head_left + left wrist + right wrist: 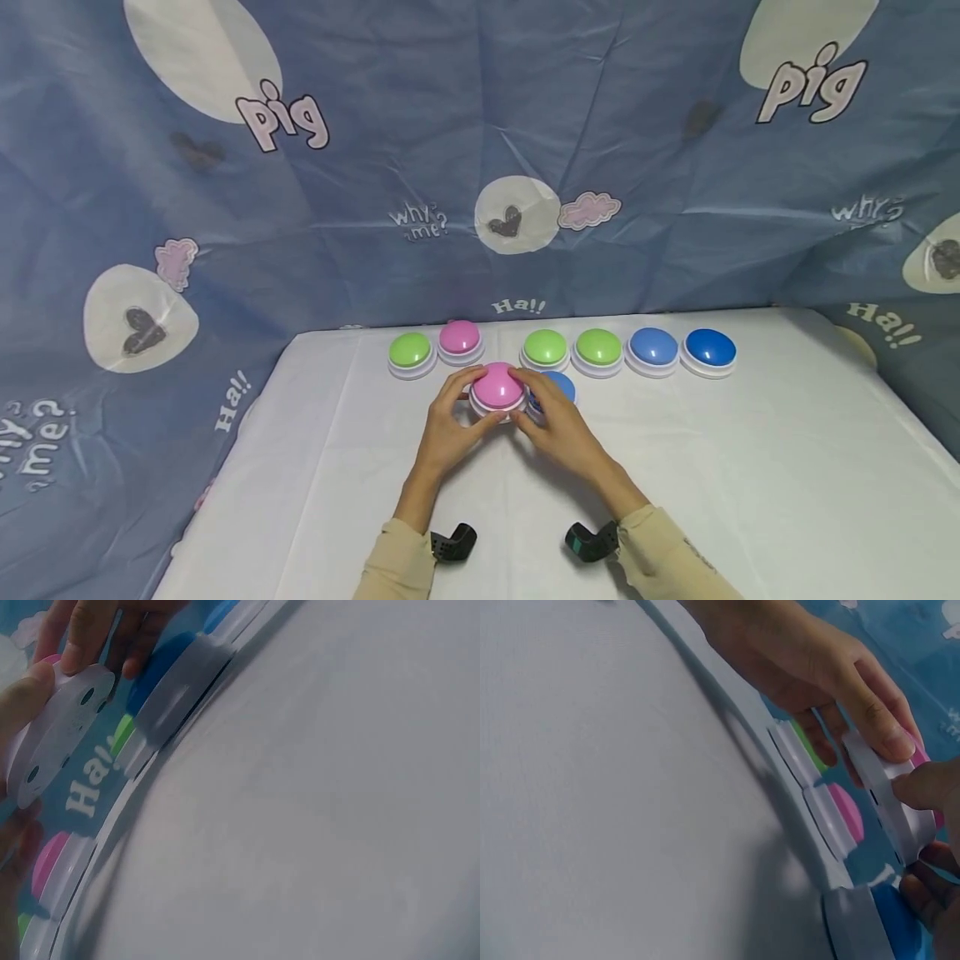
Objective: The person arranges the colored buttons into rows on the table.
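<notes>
A creased, faintly shiny blue backdrop (645, 275) printed with pale blobs and cartoon lettering fills my head feed behind a smooth white tablecloth (757, 467). Centred over that cloth is the pink-domed button (498, 387), a glossy round cap on a stepped white plastic base. My wrist feeds show it raised and tilted, dark oval spots dotting its flat underside. The left hand (452, 418) curls fingers and thumb around one side of the rim; the right hand (558, 421) pinches the opposite side likewise, each spread only as wide as the base demands. Just beyond the right fingers I see a blue button (561, 385), partly hidden. Farther back stand a green button (410, 350) and a second pink button (460, 337) on the left, then two green buttons (598, 347), a paler blue button (653, 347) and a deep blue button (711, 347) rightward. Beige sleeves (663, 550) cover the forearms.
</notes>
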Available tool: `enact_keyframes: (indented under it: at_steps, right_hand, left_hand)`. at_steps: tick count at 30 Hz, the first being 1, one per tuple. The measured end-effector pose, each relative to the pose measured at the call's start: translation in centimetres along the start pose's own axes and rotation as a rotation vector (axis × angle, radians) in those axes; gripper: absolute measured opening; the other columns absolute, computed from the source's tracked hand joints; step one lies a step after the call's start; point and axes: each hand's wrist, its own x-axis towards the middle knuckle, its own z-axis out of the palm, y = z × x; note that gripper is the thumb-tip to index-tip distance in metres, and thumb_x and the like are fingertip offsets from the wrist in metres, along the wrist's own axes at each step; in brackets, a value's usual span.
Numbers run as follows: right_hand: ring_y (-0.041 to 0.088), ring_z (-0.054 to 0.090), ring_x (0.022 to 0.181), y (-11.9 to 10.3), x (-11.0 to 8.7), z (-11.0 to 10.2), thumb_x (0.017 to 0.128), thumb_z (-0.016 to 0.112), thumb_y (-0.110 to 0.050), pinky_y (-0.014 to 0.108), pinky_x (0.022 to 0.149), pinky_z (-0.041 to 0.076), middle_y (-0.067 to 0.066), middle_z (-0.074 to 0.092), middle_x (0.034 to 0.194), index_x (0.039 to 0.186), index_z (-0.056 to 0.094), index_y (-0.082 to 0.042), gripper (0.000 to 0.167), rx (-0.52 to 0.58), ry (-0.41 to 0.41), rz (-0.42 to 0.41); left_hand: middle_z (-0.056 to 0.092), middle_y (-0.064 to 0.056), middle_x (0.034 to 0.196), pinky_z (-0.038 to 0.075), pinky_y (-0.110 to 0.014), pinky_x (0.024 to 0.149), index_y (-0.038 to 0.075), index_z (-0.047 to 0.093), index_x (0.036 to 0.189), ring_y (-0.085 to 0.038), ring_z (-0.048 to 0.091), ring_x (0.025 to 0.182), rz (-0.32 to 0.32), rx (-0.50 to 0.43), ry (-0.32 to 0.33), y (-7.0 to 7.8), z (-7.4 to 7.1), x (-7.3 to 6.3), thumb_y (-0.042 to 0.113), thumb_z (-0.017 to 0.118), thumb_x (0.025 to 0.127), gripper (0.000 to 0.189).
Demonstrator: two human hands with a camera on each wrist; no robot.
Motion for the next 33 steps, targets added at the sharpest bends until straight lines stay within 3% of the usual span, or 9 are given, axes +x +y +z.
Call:
enact_keyframes:
  at_steps: [5,10,15,19,23,27,33]
  right_hand:
    - [0.022,0.042,0.133,0.5,-0.4,-1.0,0.087,0.068,-0.021,0.045,0.111,0.035,0.003,0.047,0.141,0.140,0.043,-0.021,0.059,-0.038,0.031,0.008]
    - [0.023,0.042,0.132,1.2,-0.8,-2.0,0.086,0.069,-0.020,0.045,0.111,0.034,0.005,0.047,0.140,0.140,0.044,-0.021,0.060,-0.053,0.051,0.020]
    - [0.024,0.042,0.132,1.9,-1.4,-2.6,0.085,0.069,-0.019,0.045,0.112,0.034,0.007,0.047,0.140,0.140,0.043,-0.019,0.061,-0.048,0.051,0.025]
    - [0.023,0.040,0.134,2.4,-1.7,-3.2,0.086,0.069,-0.018,0.045,0.113,0.032,0.006,0.047,0.140,0.141,0.043,-0.019,0.061,-0.055,0.056,0.028]
    - [0.021,0.042,0.131,2.9,-2.0,-3.7,0.086,0.069,-0.017,0.041,0.105,0.042,0.005,0.047,0.140,0.141,0.042,-0.020,0.061,-0.060,0.057,0.032]
    - [0.019,0.044,0.128,3.5,-2.3,-4.3,0.086,0.069,-0.018,0.038,0.093,0.050,0.005,0.046,0.140,0.141,0.042,-0.019,0.061,-0.051,0.064,0.035]
    - [0.018,0.045,0.126,4.3,-2.9,-5.3,0.087,0.069,-0.020,0.040,0.091,0.051,0.004,0.046,0.140,0.141,0.042,-0.019,0.061,-0.024,0.078,0.054]
  left_hand:
    - [0.055,-0.011,0.133,0.051,-0.041,0.087,0.009,0.056,0.128,-0.026,0.051,0.123,0.025,0.000,0.002,-1.8,1.8,0.3,0.019,0.084,0.069,0.066]
    - [0.054,-0.001,0.134,0.050,-0.036,0.090,0.019,0.054,0.130,-0.019,0.051,0.124,0.033,-0.013,-0.019,-2.3,3.2,0.6,0.031,0.082,0.072,0.066]
    - [0.053,0.002,0.135,0.050,-0.037,0.093,0.023,0.053,0.131,-0.017,0.050,0.125,0.026,0.004,-0.042,-2.0,4.2,0.8,0.039,0.080,0.073,0.066]
    - [0.053,0.002,0.135,0.045,-0.040,0.103,0.022,0.053,0.131,-0.016,0.050,0.126,0.041,0.018,-0.054,-1.6,4.9,1.1,0.039,0.079,0.073,0.066]
    - [0.054,0.000,0.134,0.038,-0.039,0.109,0.019,0.053,0.130,-0.018,0.050,0.127,0.055,0.028,-0.065,-1.3,5.7,1.4,0.039,0.080,0.073,0.066]
    - [0.054,0.001,0.133,0.037,-0.038,0.110,0.020,0.053,0.131,-0.017,0.049,0.128,0.054,0.027,-0.080,-1.1,6.4,1.8,0.038,0.080,0.073,0.066]
    - [0.054,0.003,0.133,0.041,-0.041,0.105,0.024,0.052,0.132,-0.016,0.051,0.125,0.034,0.047,-0.110,-0.5,7.6,2.3,0.041,0.079,0.074,0.066]
